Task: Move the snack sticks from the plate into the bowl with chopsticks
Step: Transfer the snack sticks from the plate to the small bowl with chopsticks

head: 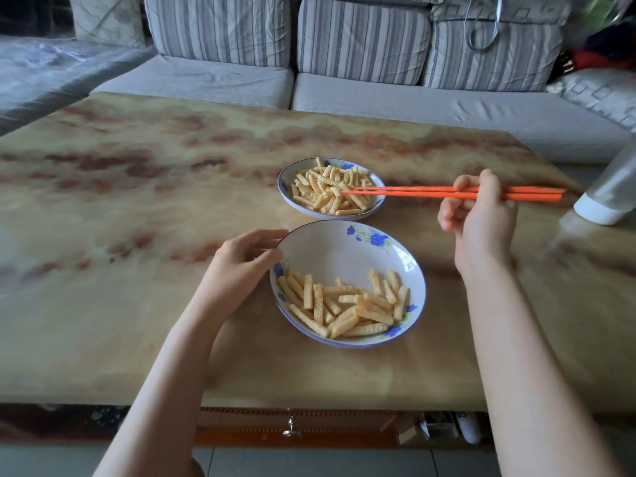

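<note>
scene: a person at a marbled bench (137, 208) works orange chopsticks (413, 192) between two blue-flowered dishes, with a striped sofa (361, 39) along 12 o'clock.
far dish: the far dish (284, 187), the smaller of the two, sits just past the bench's middle, heaped with snack sticks (327, 191) across its whole floor.
near dish: the near dish (337, 249) lies at 6 o'clock of the far one, close beside it. a looser batch of sticks (344, 308) is gathered in its 6 o'clock half, and its 12 o'clock half is bare.
right hand: the right hand (481, 208) is at 3 o'clock of the far dish, its grip narrow, fingers curled round the chopsticks near their top ends.
chopsticks: almost level, pointing to 9 o'clock, with the tips nearly together among the far dish's sticks. whether a stick is pinched between them cannot be told.
left hand: the left hand (241, 259) grips the near dish's rim at about 10 o'clock, apparently steadying it.
progress: the view does not settle which dish is the plate and which the bowl. both hold a fair share, so the job looks partly done, with many sticks left to carry either way.
also on the bench: a clear container with a white cap (605, 197) at the 3 o'clock edge.
</note>
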